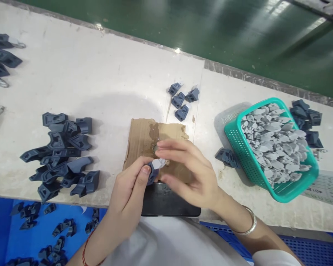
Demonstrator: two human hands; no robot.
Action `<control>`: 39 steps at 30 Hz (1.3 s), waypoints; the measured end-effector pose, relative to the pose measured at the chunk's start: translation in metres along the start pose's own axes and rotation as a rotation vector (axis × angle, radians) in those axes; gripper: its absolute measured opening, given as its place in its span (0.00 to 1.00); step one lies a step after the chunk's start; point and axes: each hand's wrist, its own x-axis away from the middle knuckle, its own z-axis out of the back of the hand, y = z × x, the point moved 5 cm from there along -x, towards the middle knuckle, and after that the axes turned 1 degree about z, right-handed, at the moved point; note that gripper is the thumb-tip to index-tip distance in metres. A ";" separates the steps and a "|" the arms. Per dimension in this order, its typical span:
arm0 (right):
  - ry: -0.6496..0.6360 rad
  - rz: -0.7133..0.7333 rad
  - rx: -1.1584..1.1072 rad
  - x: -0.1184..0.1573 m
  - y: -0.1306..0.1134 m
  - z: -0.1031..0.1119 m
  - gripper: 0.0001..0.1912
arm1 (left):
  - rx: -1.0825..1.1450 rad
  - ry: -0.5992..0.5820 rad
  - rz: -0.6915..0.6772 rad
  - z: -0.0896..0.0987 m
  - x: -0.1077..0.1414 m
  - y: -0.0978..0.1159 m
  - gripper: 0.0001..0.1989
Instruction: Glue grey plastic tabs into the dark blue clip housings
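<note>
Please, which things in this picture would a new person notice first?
Probably the green basket on the right, heaped with pale grey pieces. Next, near the middle, the left hand grips a dark part with a pale tip, the right hand open beside it. A cluster of dark parts lies at left.

A plain pale, greyish-white shirt (161, 245) covers the torso, its cloth softly creased. To the right of the shirt is a short, loose white sleeve (274, 257); beyond the shirt on that same side, a rounded, shiny silver-coloured bangle (252, 221) circles the right wrist. Left of the shirt, a thin red cord bracelet (84, 251) rings the left wrist. Both hands are gloveless.
</note>
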 end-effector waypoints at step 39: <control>0.247 -0.487 0.557 -0.012 0.055 0.071 0.27 | -1.293 0.148 -0.073 0.130 0.010 -0.012 0.27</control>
